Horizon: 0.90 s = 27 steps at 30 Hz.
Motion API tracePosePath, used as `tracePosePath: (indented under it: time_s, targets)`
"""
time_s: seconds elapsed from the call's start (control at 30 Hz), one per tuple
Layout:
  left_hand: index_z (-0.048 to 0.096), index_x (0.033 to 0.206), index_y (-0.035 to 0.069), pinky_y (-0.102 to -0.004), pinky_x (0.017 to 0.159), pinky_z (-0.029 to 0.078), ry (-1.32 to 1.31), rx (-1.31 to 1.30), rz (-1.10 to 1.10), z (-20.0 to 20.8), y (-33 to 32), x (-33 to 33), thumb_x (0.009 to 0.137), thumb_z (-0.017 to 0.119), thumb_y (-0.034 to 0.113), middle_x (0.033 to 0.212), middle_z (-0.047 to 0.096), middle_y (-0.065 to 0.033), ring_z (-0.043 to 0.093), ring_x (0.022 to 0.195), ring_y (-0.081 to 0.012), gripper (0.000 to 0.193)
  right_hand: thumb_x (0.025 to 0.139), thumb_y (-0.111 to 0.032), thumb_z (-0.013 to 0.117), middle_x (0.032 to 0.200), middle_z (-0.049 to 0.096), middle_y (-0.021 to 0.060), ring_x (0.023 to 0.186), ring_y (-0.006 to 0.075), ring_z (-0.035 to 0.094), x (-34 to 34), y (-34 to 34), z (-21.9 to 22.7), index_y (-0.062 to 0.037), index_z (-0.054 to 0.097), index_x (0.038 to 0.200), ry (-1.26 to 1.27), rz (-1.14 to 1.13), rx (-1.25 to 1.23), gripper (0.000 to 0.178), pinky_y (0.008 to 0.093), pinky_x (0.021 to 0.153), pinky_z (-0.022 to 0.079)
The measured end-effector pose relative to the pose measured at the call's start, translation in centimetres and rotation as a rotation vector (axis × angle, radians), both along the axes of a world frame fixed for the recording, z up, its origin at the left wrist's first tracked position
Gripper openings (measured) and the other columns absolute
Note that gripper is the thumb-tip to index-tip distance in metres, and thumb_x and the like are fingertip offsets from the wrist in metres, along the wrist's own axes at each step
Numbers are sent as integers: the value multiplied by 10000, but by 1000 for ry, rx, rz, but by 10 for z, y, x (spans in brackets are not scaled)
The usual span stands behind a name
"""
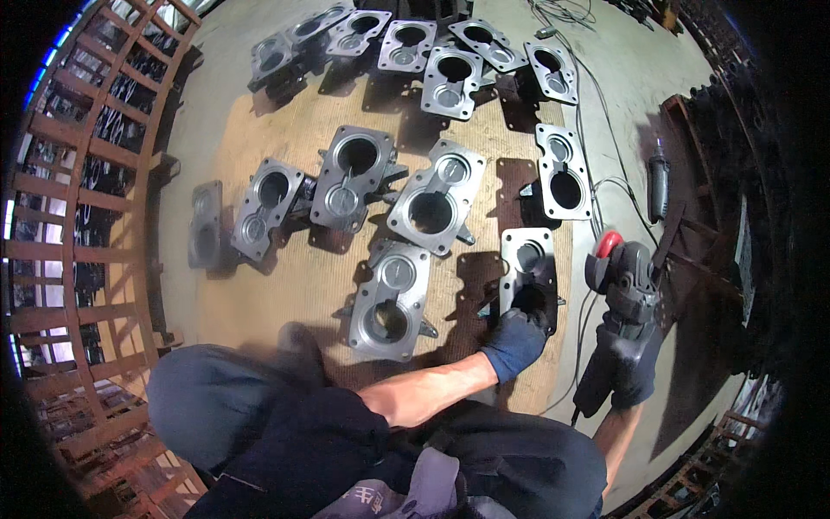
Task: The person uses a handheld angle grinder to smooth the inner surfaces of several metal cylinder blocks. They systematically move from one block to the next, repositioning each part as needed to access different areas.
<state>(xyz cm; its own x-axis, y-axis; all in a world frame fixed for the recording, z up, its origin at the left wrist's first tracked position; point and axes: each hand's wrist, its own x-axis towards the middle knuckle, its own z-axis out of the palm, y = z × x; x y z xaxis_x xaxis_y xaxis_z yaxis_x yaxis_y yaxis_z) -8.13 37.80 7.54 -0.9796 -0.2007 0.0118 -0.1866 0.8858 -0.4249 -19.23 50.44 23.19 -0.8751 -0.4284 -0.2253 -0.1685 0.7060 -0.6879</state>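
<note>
Tan sheeting lines the floor beneath metal castings spread out, perhaps for easy reach, as the left hand, fingers too hidden to tell its grip, seems to steady the near-right casting while the right hand wraps a grinder alongside.

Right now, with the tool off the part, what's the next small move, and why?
Perhaps bring the power tool leftward toward the metal casting: the right hand grips the tool apart from it, while the left hand is at the casting's near end, seemingly steadying it.
</note>
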Motion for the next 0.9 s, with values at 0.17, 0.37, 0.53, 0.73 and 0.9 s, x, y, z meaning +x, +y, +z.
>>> tracePosePath:
  time_s: [0.17,0.37,0.53,0.73,0.9]
  targets:
    - [589,1181,-49,-475,997,432,29,694,30,-18,7,1,826,619,212,1127,606,-245,562,1089,-392,441,670,-104,731,867,670,80,748,174,634,20,-54,33,-16,641,1039,33,170,-65,390,323,668,515]
    - [527,1300,10,-419,1007,430,572,1895,38,57,18,48,791,738,222,1201,622,-175,582,1139,-323,590,674,-135,729,927,710,142,817,219,691,40,-121,55,-9,639,1059,59,428,-57,415,349,738,545]
    - [506,1326,30,-343,976,452,490,2407,8,60,25,34,830,754,199,1271,604,-116,577,1140,-204,579,669,-206,752,943,723,173,881,266,717,49,-146,48,-4,631,1111,-15,577,141,501,355,806,548]
    - [421,1429,69,-273,1075,368,971,3664,738,1,56,9,1002,510,195,1393,495,-59,472,1248,-148,454,705,-262,780,904,700,235,894,409,686,69,-172,22,-5,617,1059,2,706,231,467,419,767,552]
    - [394,1457,84,-270,1129,298,590,2694,324,-3,37,50,1031,435,264,1437,462,-68,438,1285,-142,464,673,-316,809,893,691,251,851,420,679,71,-186,17,-14,626,1065,24,794,413,527,444,742,551]
